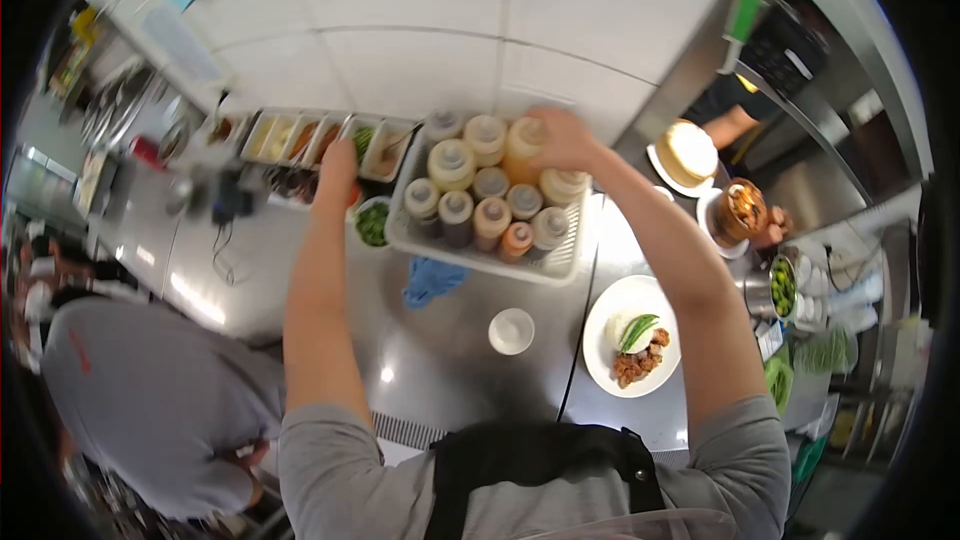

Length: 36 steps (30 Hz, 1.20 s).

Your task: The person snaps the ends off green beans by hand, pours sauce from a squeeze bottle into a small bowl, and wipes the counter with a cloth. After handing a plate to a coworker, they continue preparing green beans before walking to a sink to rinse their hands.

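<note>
My right hand [566, 141] is closed at the upper part of a squeeze bottle [521, 152] with orange-yellow sauce, at the back right of a white plastic basket [560, 265]. Several other squeeze bottles with pale, brown and orange contents stand upright around it. Farther left, my left hand [339, 162] is over the row of small topping containers [300, 140], its fingers bunched together. What it holds, if anything, is hidden. A bowl of chopped greens [373, 223] sits just below that wrist. In front of the basket are a crumpled blue cloth [433, 281] and a small white bowl [512, 331].
A white plate [606, 370] with rice, green slices and browned meat lies on the steel counter [470, 380]. Beyond the pass-through at right, a person's hand [771, 227] is beside a filled bowl [741, 210]. A co-worker in grey [150, 390] stands at left.
</note>
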{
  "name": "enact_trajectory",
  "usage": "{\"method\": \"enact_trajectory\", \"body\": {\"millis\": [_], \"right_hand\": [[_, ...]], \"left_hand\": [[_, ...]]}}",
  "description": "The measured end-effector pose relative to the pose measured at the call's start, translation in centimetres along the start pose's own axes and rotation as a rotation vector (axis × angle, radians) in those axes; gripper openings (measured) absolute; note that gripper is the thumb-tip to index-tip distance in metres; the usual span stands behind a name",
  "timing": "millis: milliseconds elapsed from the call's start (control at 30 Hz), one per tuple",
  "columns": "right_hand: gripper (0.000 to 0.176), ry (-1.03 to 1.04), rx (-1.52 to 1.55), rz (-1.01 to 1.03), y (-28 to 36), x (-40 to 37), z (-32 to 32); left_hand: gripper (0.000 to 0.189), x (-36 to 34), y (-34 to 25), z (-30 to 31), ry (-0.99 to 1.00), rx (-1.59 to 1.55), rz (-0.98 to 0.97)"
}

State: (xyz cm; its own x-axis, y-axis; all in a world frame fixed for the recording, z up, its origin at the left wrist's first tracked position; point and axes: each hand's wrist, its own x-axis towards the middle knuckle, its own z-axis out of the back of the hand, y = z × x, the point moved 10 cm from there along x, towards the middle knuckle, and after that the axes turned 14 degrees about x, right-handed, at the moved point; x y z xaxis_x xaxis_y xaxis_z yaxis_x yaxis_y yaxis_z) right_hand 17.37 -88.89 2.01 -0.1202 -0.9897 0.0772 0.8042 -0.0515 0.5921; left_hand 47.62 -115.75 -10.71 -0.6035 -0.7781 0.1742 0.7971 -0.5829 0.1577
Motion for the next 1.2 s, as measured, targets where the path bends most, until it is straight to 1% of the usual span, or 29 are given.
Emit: {"method": "enact_trajectory", "body": {"millis": [33, 67, 100, 167, 233, 267, 333, 367, 467, 533, 633, 733, 767, 833, 900, 933, 967, 1033, 1067, 1100, 1167, 1200], "right_hand": [[0.083, -0.092, 0.004, 0.026, 1.1, -0.8, 1.3], [0.080, -0.142, 0.077, 0.021, 2.5, -1.8, 2.9], [0.079, -0.194, 0.150, 0.018, 4.2, -3.1, 4.9], [0.084, -0.388, 0.389, 0.133, 7.5, -6.5, 9.1], [0.089, -0.561, 0.542, 0.220, 10.5, -10.6, 13.3], [0.092, -0.639, 0.620, 0.276, 11.4, -12.3, 14.7], [0.095, -0.838, 0.309, 0.375, 12.1, -17.2, 17.4], [0.096, -0.927, 0.244, 0.430, 12.5, -19.8, 18.7], [0.099, -1.177, 0.264, 0.645, 15.7, -28.5, 23.0], [0.101, -1.302, 0.234, 0.687, 16.8, -35.2, 25.2], [0.093, -1.428, 0.013, 0.432, 15.0, -46.1, 27.1], [0.079, -1.493, -0.176, 0.142, 13.4, -55.9, 27.4], [0.073, -1.509, -0.223, 0.023, 12.9, -58.9, 27.3], [0.066, -1.510, -0.329, -0.118, 11.2, -65.7, 27.2], [0.064, -1.633, -0.373, -0.344, 8.8, -73.9, 26.7], [0.064, -1.652, -0.470, -0.460, 8.1, -77.8, 26.3], [0.063, -1.668, -0.569, -0.576, 7.6, -81.6, 25.7], [0.061, -1.731, -0.700, -0.681, 7.1, -87.8, 23.9], [0.063, -1.828, -0.625, -0.771, 6.3, -91.8, 22.6], [0.066, -1.923, -0.545, -0.863, 5.5, -95.6, 21.1], [0.057, -2.287, -0.351, -0.755, 3.8, -103.4, 16.8], [0.057, -2.613, -0.123, -0.594, 2.2, -106.9, 13.9]], "left_hand": [[0.024, 1.2, 0.3, -2.1, 0.045, -0.005, 0.004], [0.027, 1.4, 0.4, -2.0, 0.067, -0.044, 0.040], [0.022, 1.8, 0.1, -2.2, 0.098, -0.053, 0.030], [0.014, 2.3, -0.2, -1.6, 0.149, -0.031, 0.020], [0.014, 2.4, -0.4, -1.0, 0.157, -0.024, 0.021], [0.014, 2.5, -0.2, -0.9, 0.128, -0.023, 0.030], [0.014, 2.5, 0.2, -0.7, 0.071, -0.018, 0.063], [0.014, 2.3, 0.0, 0.0, 0.049, -0.036, 0.083], [0.013, 1.3, 0.6, 1.7, -0.037, -0.057, 0.132], [0.009, 1.5, 1.9, 0.7, -0.131, -0.039, 0.132], [0.010, 0.6, 2.4, 1.9, -0.125, -0.128, 0.128], [0.015, -1.2, 4.0, 4.1, -0.206, -0.341, 0.275], [0.016, -1.6, 5.1, 3.4, -0.193, -0.443, 0.354], [0.020, -2.4, 7.5, 1.0, -0.167, -0.647, 0.526], [0.021, -4.0, 7.9, -0.6, -0.173, -1.169, 0.626], [0.021, -4.7, 7.6, -1.3, -0.179, -1.434, 0.665], [0.021, -5.6, 7.6, -1.5, -0.172, -1.512, 0.709], [0.021, -6.9, 7.2, -1.4, -0.155, -1.671, 0.787], [0.021, -7.4, 6.9, -1.3, -0.146, -1.751, 0.822], [0.021, -7.9, 6.6, -0.5, -0.161, -1.758, 0.812], [0.025, -8.2, 6.3, -0.1, -0.180, -1.833, 0.791], [0.026, -8.3, 6.1, 0.2, -0.189, -1.871, 0.779]]}}
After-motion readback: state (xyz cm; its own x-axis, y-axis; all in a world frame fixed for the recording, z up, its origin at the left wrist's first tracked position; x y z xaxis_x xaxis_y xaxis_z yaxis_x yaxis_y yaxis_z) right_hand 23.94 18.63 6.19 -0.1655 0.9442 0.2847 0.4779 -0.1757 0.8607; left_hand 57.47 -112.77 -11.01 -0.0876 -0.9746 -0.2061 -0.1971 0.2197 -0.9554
